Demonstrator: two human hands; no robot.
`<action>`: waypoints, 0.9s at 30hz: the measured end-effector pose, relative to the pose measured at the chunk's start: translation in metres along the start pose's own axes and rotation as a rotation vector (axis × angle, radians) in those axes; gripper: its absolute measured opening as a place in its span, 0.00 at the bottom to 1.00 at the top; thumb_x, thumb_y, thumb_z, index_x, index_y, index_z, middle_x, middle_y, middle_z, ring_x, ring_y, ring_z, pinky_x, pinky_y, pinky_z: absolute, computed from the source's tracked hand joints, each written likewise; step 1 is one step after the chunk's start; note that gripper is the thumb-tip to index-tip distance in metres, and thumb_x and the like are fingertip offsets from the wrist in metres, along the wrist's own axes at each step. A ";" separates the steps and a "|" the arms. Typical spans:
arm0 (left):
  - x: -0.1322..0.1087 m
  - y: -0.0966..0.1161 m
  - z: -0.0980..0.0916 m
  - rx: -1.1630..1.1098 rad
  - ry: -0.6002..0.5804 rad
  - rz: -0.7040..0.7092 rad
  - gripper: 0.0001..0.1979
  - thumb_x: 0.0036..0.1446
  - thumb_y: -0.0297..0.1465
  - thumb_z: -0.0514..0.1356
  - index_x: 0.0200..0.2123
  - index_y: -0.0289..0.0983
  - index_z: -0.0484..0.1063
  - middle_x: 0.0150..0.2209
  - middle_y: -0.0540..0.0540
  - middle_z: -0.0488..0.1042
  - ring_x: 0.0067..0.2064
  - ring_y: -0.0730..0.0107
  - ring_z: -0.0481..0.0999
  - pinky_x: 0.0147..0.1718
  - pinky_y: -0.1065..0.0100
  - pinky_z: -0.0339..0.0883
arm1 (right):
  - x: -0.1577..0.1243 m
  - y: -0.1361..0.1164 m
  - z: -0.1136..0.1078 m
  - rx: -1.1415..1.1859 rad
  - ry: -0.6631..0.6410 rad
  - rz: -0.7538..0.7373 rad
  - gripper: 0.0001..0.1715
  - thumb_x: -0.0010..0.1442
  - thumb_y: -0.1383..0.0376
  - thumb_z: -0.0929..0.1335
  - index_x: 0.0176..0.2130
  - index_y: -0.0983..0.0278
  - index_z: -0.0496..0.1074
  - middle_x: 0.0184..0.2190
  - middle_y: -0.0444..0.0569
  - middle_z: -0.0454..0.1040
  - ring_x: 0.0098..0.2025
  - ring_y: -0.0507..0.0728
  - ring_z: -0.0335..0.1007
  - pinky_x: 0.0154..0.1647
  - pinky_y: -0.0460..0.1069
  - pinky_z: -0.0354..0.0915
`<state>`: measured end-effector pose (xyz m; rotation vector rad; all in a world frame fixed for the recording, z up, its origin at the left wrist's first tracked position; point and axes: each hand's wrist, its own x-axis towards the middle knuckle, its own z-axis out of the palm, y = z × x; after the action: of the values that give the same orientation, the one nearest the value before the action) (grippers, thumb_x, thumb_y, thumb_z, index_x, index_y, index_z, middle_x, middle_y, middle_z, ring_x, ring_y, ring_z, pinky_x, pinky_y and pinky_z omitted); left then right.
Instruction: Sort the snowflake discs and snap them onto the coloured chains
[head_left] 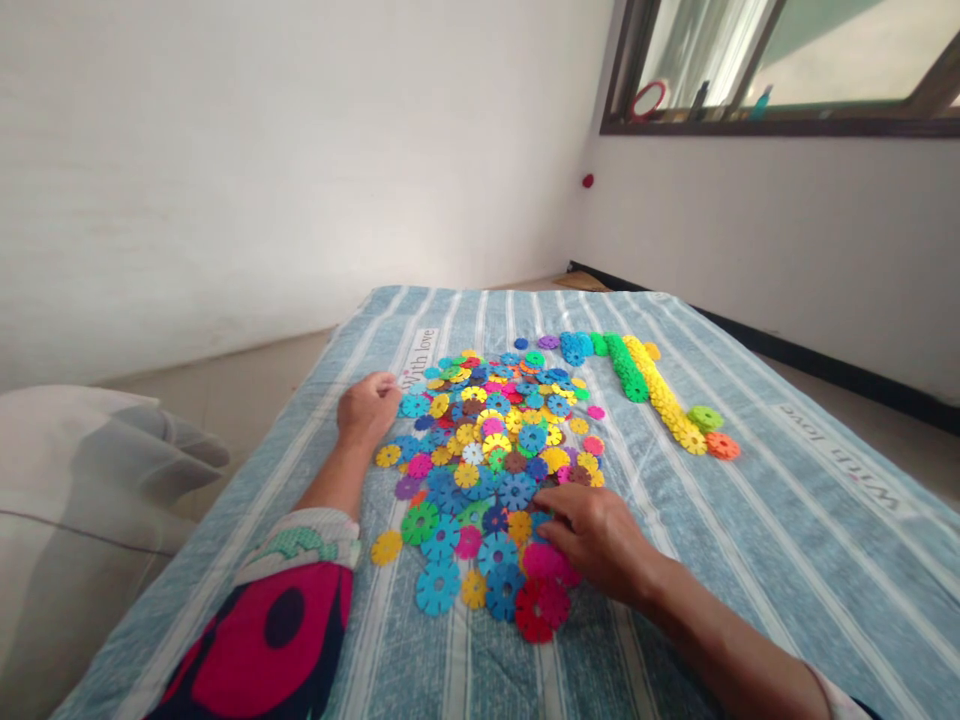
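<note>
A heap of colourful plastic snowflake discs (480, 452), notched round their rims, spreads over the middle of the striped cloth. At the heap's left edge is my left hand (369, 410), its fingers curled closed; whatever they may hold is hidden. My right hand (592, 530) reaches into the near right side of the heap, with thumb and fingers closed about a blue snowflake disc (539, 522). Beneath that hand lie pink discs (546, 562) and a red disc (534, 612). Blue discs (501, 592) lie just left of these.
Discs pressed together form a yellow row (660, 395) and a shorter green row (625, 368) at the right. Light green (705, 417) and orange discs (723, 446) sit by the yellow row's near end. Pale sheer fabric (90, 480) stands left of the cloth-covered surface (750, 560).
</note>
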<state>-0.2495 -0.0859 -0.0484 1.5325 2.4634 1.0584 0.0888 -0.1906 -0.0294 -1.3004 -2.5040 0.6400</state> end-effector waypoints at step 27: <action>0.005 0.002 -0.014 0.035 -0.075 -0.043 0.22 0.53 0.37 0.52 0.47 0.34 0.74 0.44 0.41 0.80 0.47 0.56 0.78 0.48 0.60 0.69 | 0.032 0.035 -0.030 0.645 0.263 0.153 0.05 0.50 0.67 0.68 0.24 0.64 0.73 0.18 0.39 0.67 0.21 0.48 0.61 0.22 0.42 0.53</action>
<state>-0.2559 -0.0884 -0.0350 1.4919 2.4656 0.9387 0.1080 -0.1387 -0.0201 -1.2207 -1.7762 1.1101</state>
